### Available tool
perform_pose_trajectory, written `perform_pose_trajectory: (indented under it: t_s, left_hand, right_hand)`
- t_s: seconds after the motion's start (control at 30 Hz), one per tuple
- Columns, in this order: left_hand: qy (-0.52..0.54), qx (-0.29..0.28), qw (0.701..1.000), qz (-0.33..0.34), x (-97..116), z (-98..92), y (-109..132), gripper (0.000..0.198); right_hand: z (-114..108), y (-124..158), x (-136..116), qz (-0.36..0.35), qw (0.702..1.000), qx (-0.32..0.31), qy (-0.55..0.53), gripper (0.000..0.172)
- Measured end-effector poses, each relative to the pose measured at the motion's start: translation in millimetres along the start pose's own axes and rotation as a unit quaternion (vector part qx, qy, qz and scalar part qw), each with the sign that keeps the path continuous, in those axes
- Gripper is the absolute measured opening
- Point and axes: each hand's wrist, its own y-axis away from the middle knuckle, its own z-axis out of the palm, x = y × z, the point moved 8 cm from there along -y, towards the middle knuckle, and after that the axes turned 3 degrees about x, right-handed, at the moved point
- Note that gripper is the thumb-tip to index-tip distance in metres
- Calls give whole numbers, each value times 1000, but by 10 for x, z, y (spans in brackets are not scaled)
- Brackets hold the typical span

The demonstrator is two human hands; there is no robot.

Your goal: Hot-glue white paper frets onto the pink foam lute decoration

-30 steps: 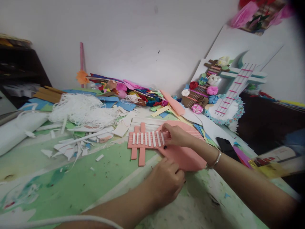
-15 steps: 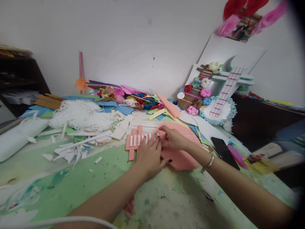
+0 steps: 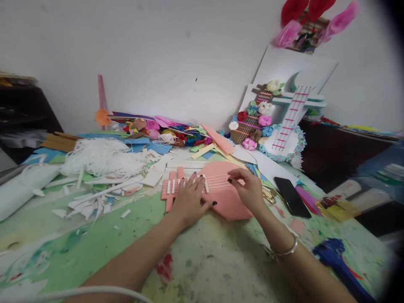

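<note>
A pink paper guitar (image 3: 225,204) lies flat on the table, its neck to the left, with white fret strips across the neck and thin white strings (image 3: 217,180) running lengthwise. My left hand (image 3: 189,200) rests on the neck, fingers stretched and spread, its thumb over the body's near side. It covers part of the frets. Over the right part of the body, my right hand (image 3: 249,189) has thumb and index finger pinched together beside the strings. Anything between those fingertips is too small to make out.
Behind and left lie a tangled white string heap (image 3: 101,158) and paper scraps (image 3: 91,202). To the right are gold-coloured loops (image 3: 269,197), a black phone (image 3: 292,197) and a blue tool (image 3: 342,265). Decorated guitars (image 3: 288,126) lean at the back right. A white cable (image 3: 85,290) crosses the front.
My right hand has moved right along the strings, from beside my left fingers to over the guitar's body. My left hand stays on the neck. The view has shifted slightly right.
</note>
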Motion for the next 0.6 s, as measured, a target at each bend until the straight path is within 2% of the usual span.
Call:
perform_pose_trajectory:
  t_s: [0.13, 0.23, 0.4, 0.5, 0.6]
  left_hand:
    - [-2, -27, 999, 22, 32, 70, -4, 66]
    - [-8, -57, 998, 16, 42, 124, 5, 68]
    - [-23, -60, 998, 17, 41, 104, 2, 73]
    - [-40, -57, 997, 18, 17, 102, 0, 74]
    - [-48, -89, 995, 25, 0, 189, 15, 71]
  right_hand:
    - [-307, 167, 111, 22, 998, 49, -15, 14]
    - [-521, 255, 288, 77, 993, 84, -19, 15]
    - [-817, 385, 601, 163, 974, 154, -17, 35]
    - [-891, 403, 707, 190, 969, 155, 35, 39]
    - [-869, 369, 760, 198, 964, 113, 134, 31]
